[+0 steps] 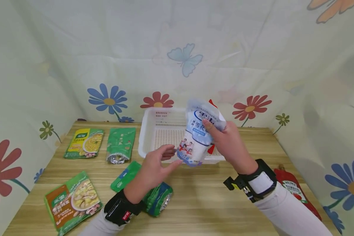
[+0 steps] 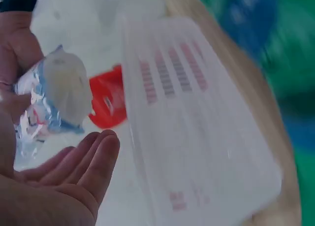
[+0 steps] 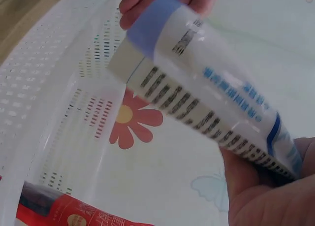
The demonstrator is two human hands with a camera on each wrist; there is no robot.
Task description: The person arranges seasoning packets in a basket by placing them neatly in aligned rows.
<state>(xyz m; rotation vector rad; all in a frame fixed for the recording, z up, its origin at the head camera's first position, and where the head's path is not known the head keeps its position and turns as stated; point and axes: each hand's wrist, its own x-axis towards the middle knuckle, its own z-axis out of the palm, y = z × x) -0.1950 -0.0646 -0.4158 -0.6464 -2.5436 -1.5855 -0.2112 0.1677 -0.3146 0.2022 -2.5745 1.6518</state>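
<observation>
My right hand (image 1: 233,146) grips a white-and-blue bag of salt (image 1: 196,139) near its top, thumb across the printed front. The bag hangs tilted above the white plastic basket (image 1: 142,137). Close to the bag's lower end is my left hand (image 1: 156,167); its fingers are extended, and the thumb is near the bag's bottom edge. In the left wrist view this hand's fingers (image 2: 101,157) stretch out below the bag, palm up. The right wrist view shows the bag's printed back (image 3: 221,83). A red package (image 3: 78,211) is in the basket, partly hidden by the bag in the head view.
On the wooden table's left lie a yellow-green food packet (image 1: 84,144), a green pouch (image 1: 121,141) and a brown-green packet (image 1: 72,200). Green-and-blue packages (image 1: 159,200) lie beneath my left forearm. A red Heinz ketchup pouch (image 1: 295,188) lies at the right edge.
</observation>
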